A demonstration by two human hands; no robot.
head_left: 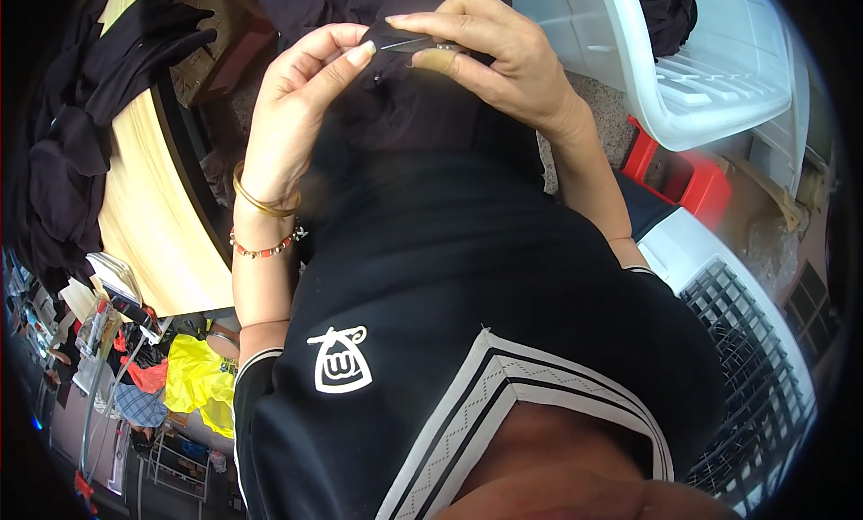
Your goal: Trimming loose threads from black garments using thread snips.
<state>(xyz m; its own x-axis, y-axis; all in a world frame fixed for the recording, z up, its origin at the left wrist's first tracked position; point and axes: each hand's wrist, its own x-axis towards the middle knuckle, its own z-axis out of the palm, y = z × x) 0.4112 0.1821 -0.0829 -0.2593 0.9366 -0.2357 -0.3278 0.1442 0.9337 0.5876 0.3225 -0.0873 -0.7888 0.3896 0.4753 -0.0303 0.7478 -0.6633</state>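
Dark fabric [395,106] is spread over my lap and reaches up between my hands. My left hand [310,75] is closed, pinching an edge of this cloth between thumb and forefinger. Opposite it, my right hand [508,62] grips a small pair of thread snips [409,45], their thin metal blades pointing left at the left fingertips. The snips' handle is mostly hidden by my right fingers. A yellowish wrap [436,61] covers the tip of my right thumb. Whether the blades touch the cloth, I cannot tell.
On the left, a wooden table [153,205] bears a heap of dark garments [63,169]. A white plastic basket [665,115] with dark cloth inside stands at the upper right, beside a red stool [697,192]. Yellow bags [198,376] lie at the lower left.
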